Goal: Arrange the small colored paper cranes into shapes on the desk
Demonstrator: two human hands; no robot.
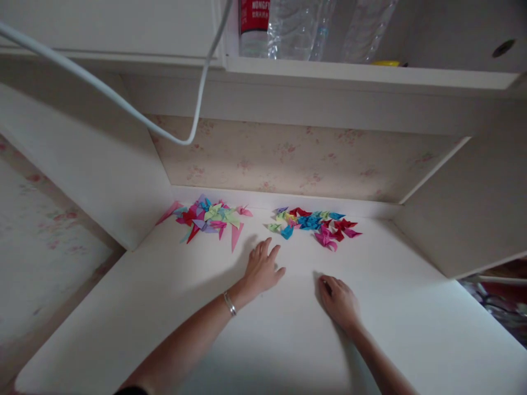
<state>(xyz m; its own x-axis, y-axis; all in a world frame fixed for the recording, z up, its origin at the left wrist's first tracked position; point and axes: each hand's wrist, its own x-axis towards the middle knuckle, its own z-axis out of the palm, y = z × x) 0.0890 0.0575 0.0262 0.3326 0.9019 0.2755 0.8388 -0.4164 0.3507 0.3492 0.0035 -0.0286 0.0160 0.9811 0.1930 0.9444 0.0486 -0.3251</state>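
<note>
My left hand, with a silver bracelet on its wrist, hovers over or rests on the white desk with its fingers spread and nothing in them. Just beyond its fingertips lie a pale green folded paper piece and a blue one, both apart from the hand. My right hand rests on the desk, fingers curled in loosely, with no object showing in it. Nearest to it is a magenta folded paper piece at the front of the right-hand group. To the left sits a mixed heap of colourful origami paper cranes.
A white desk runs back to a flowered wall. White side panels stand at both ends. A white cable hangs in front. Overhead, a shelf holds clear plastic bottles and a red-labelled bottle.
</note>
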